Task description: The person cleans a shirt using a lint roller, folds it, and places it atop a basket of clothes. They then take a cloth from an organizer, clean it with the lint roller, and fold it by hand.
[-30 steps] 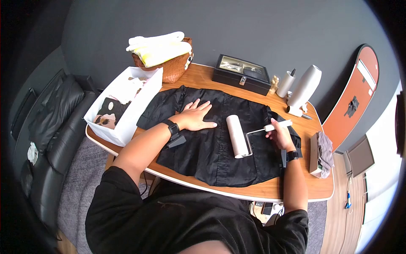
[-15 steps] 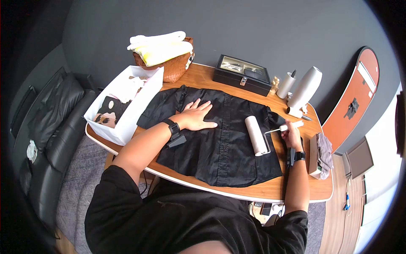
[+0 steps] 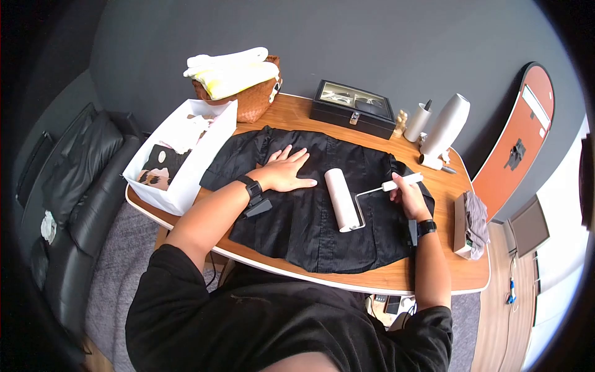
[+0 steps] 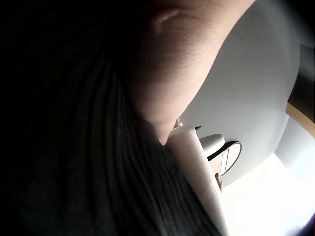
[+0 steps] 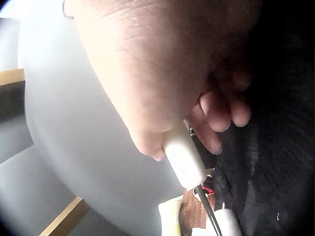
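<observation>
On the table (image 3: 455, 273), the black garment (image 3: 297, 229) is spread. At right, the roller (image 3: 343, 201), set on it, is grasped by its handle (image 3: 403, 181) in the right hand (image 3: 410, 199); at left, it is touched by the left hand (image 3: 284, 174), fingers released and splayed. Beyond, a case (image 3: 353, 109) is seen.

A plain dark-grey wall (image 3: 347, 43) spans my eleven to one o'clock. At nine o'clock I have a glossy black sofa (image 3: 71, 260), a grey rug (image 3: 121, 279) beside it. My wood-topped desk (image 3: 466, 273) has a pale edge. Wooden floor (image 3: 496, 304) shows at four; at three, beyond a dark-rimmed orange panel (image 3: 496, 180), white light (image 3: 567, 248) glares.
</observation>
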Available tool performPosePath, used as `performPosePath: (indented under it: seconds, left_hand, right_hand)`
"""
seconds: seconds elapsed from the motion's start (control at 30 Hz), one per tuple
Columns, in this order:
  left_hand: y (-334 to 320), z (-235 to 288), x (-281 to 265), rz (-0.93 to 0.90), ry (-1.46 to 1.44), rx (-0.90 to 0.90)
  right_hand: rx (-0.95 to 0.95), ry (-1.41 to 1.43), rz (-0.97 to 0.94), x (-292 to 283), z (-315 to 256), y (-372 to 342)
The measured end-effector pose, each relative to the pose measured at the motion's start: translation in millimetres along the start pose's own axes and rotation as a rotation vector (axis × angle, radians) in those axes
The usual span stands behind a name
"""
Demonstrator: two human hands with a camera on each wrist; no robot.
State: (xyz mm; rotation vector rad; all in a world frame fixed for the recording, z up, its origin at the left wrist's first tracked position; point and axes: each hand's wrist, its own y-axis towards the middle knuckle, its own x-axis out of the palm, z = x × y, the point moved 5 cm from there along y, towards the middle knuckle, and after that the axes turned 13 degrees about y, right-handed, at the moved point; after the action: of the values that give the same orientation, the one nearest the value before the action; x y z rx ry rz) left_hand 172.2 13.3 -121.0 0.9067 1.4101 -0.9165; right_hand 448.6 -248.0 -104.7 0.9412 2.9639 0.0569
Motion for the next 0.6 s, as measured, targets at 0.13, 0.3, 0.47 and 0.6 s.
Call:
performPosePath:
  seconds: [0.13,0.3,0.47,0.6]
  left_hand:
    - [-0.9,0.3,-0.4,0.008,0.002,0.000]
    - [-0.5,-0.6,0.7,0.015,-0.007,0.003]
    - [-0.9,-0.7,-0.9,0.014,-0.010,0.000]
    - [-2.0,0.3,-3.0,0.009,-0.007,-0.001]
  right_hand:
    - [0.069,0.204,0.114,-17.7,2.1,0.5]
    - [-0.027,0.301,0.267,-64.0,15.5,12.5]
    - [-0.045,0.314,0.380,-95.8,17.6,12.3]
    - [-0.055,0.285,0.343,-89.0,12.1,10.7]
